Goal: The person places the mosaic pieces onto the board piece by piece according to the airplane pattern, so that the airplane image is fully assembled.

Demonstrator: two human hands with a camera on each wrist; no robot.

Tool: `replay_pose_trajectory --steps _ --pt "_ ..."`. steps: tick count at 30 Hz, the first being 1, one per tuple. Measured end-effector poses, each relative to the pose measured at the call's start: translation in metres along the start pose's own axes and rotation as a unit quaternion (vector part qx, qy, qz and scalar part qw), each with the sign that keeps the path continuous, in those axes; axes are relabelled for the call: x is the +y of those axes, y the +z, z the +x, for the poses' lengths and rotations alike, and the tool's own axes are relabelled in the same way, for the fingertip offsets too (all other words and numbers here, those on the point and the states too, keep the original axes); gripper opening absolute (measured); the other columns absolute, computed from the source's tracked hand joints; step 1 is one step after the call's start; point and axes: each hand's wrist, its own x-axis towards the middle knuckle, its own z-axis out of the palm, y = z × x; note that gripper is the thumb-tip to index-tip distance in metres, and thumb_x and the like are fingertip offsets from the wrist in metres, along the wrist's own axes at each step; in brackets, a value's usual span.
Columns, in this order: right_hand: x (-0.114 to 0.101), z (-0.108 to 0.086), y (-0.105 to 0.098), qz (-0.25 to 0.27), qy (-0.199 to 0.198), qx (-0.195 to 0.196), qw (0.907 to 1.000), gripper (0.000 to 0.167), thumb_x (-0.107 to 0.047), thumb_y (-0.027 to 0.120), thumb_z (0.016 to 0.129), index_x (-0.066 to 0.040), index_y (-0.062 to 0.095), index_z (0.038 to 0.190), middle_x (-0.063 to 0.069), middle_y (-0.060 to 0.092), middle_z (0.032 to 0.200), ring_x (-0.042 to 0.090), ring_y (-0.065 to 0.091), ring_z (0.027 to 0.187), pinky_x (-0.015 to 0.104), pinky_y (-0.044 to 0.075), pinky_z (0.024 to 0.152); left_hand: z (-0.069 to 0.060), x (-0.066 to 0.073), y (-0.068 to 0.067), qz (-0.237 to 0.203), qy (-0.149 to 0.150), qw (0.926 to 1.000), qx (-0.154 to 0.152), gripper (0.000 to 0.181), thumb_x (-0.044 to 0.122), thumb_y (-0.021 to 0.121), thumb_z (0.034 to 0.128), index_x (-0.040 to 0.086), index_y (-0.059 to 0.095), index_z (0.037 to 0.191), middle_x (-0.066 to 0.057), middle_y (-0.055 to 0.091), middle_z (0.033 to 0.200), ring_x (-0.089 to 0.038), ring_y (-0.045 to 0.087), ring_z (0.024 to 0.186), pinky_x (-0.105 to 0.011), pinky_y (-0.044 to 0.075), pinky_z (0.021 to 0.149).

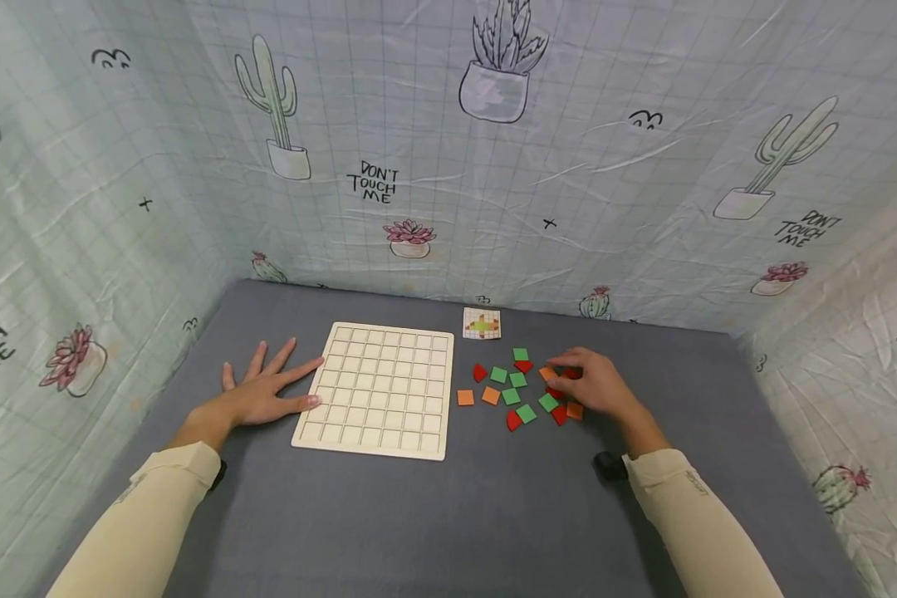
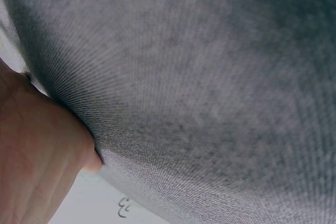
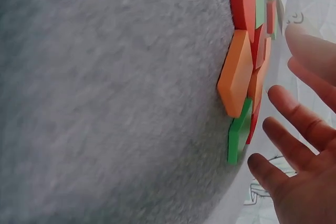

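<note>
Closest to you, both pale sleeves, left (image 1: 127, 531) and right (image 1: 706, 523), end short of your hands, which I guess keeps cloth from dragging loose bits around the gray counter (image 1: 389, 531). There's also a black gadget (image 1: 610, 467) by your right wrist, probably the wrist cam.

A little further out, your pale gridded board (image 1: 374, 394) lies flat, just left of the middle. Your left hand (image 1: 257, 399) has its fingers fanned out, not wrapped around anything, with thumb and index finger touching the board's left edge. Looks to me like a light brace so it won't slide.

The loose tiles sit right of the board, handy for your other side: orange squares (image 1: 466, 398), green squares (image 1: 526, 414) and red wedges (image 1: 514, 421), lying at all sorts of angles, some touching. Your right hand (image 1: 594, 384) is over the right end of that spread, fingers a bit bent, thumb and index finger either side of an orange square. Can't tell if you've actually pinched it; the right wrist view doesn't settle it.

Past the tiles, a small pattern card (image 1: 482, 324) lies face up near the counter's back edge, I'd say so you can read it without your arms covering it. Behind that hangs the cactus-print cloth (image 1: 433, 158).
</note>
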Motion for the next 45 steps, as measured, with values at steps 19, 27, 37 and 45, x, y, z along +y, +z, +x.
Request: replay_pose_trajectory --steps 19,27,37,45 --pt "-0.018 0.033 0.008 0.028 -0.011 -0.041 0.9987 0.026 -0.011 0.078 0.092 -0.006 0.080 0.118 0.016 0.072 0.117 0.037 0.064 0.109 0.054 0.055 0.092 0.000 0.004 -0.005 0.028 -0.013 0.9994 -0.015 0.085 0.075 0.058 0.0926 0.039 0.031 0.164 -0.012 -0.005 0.178 -0.055 -0.020 0.158 -0.086 -0.024 0.105" --pt "-0.022 0.041 0.013 -0.008 -0.027 -0.056 0.9980 0.028 -0.009 0.080 0.090 -0.009 0.081 0.117 0.013 0.072 0.108 0.032 0.058 0.103 0.048 0.050 0.088 0.000 -0.002 0.002 -0.001 0.000 1.0000 0.006 0.078 0.075 0.059 0.0918 0.050 0.032 0.161 -0.006 -0.005 0.179 -0.053 -0.020 0.158 -0.085 -0.026 0.105" --pt "-0.028 0.048 0.014 -0.024 -0.003 -0.068 0.9974 0.022 -0.010 0.083 0.088 -0.009 0.082 0.110 0.009 0.071 0.093 0.025 0.054 0.093 0.038 0.046 0.079 0.002 -0.002 0.001 -0.003 0.004 1.0000 0.007 0.079 0.075 0.059 0.0916 0.049 0.032 0.161 -0.005 -0.005 0.179 -0.052 -0.022 0.158 -0.085 -0.027 0.104" --pt "-0.027 0.050 0.012 0.006 0.021 -0.074 0.9970 0.028 -0.010 0.085 0.087 -0.009 0.082 0.115 0.010 0.071 0.089 0.019 0.056 0.077 0.031 0.044 0.068 0.002 -0.003 0.002 -0.001 0.007 0.9999 0.009 0.079 0.077 0.057 0.0917 0.049 0.032 0.161 -0.007 -0.006 0.179 -0.053 -0.022 0.157 -0.085 -0.027 0.103"
